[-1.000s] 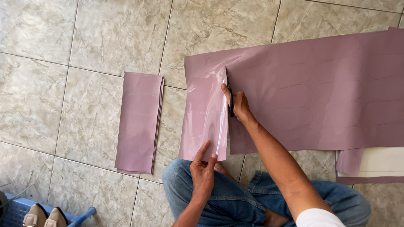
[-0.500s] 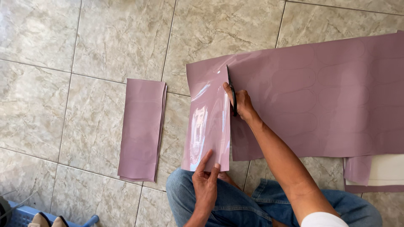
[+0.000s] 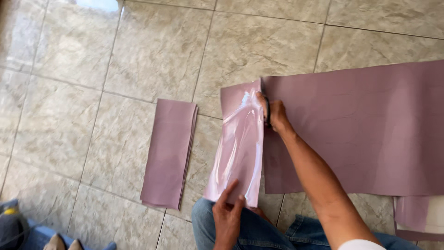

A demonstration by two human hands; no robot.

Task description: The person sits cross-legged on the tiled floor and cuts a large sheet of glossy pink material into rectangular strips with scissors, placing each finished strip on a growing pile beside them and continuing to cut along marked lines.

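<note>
A large mauve sheet (image 3: 360, 129) of shiny material lies flat on the tiled floor. My right hand (image 3: 275, 113) grips a dark cutting tool (image 3: 265, 104) near the sheet's far edge, at the end of a long cut. A narrow glossy strip (image 3: 238, 148) curls up to the left of the cut. My left hand (image 3: 227, 215) holds the near end of that strip, just above my knee.
A stack of cut mauve strips (image 3: 169, 153) lies on the tiles to the left. More mauve and white material (image 3: 423, 217) sits at the lower right. My jeans-clad legs (image 3: 259, 231) are at the bottom. Shoes (image 3: 62, 243) and a blue object show at the lower left.
My right hand and the cutting tool have advanced toward the sheet's far edge, lengthening the cut. The strip lifts more freely. The view has shifted right.
</note>
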